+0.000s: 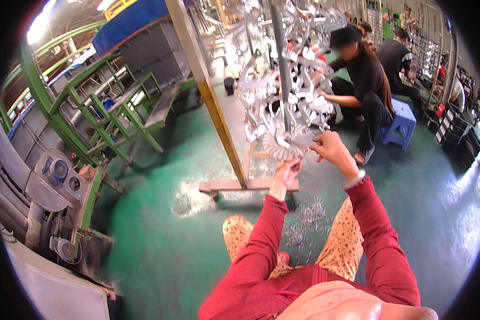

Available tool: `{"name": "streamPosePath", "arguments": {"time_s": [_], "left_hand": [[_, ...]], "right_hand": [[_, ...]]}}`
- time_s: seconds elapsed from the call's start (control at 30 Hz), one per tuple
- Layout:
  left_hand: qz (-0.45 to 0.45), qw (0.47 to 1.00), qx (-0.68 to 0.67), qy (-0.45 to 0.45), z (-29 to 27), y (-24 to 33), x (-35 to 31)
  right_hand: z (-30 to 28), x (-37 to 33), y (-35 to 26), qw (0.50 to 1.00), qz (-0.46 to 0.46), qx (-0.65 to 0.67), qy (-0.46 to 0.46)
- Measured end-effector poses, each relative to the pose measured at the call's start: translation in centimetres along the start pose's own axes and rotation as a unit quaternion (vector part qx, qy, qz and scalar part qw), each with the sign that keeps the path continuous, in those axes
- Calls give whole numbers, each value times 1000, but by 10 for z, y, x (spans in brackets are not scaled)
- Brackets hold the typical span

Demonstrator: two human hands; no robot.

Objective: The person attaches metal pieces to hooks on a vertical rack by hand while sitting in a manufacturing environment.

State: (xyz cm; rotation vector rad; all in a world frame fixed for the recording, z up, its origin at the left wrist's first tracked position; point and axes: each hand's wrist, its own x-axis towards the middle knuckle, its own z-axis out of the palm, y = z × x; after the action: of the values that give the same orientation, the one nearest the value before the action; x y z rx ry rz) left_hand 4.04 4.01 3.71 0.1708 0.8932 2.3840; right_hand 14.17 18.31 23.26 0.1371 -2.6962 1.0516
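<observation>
A tall cluster of shiny silver metal parts [253, 93] hangs around a grey upright pole [280, 64] in front of me. At its lower end is a round, fan-like ring of metal fins [272, 144]. My right hand [332, 150] is at the right of this ring, thumb and fingers closed on a blurred, silvery metal piece [303, 141]. Just under the ring, my left hand [288, 172] is raised with its fingers curled near the lowest fins. What those fingers hold, if anything, is too small to make out.
A wooden post [210, 96] on a crossbar foot [224, 185] stands left of the cluster. Small metal bits [310, 213] lie on the green floor between my knees. A crouching person [365, 80] works beyond, near a blue stool [400, 125]. Green frames [125, 106] and a motor [57, 168] are leftward.
</observation>
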Motion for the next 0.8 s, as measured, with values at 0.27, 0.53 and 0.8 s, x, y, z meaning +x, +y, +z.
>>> {"name": "streamPosePath", "arguments": {"time_s": [0.27, 0.53, 0.8], "left_hand": [[-27, 999, 9, 19, 5, 6, -11], [-23, 999, 20, 23, 13, 11, -22], [-8, 999, -25, 25, 13, 9, -22]], "right_hand": [[-131, 11, -143, 891, -214, -19, 400], [-191, 90, -190, 876, -252, -113, 396], [-186, 114, -191, 923, -208, -108, 306]]}}
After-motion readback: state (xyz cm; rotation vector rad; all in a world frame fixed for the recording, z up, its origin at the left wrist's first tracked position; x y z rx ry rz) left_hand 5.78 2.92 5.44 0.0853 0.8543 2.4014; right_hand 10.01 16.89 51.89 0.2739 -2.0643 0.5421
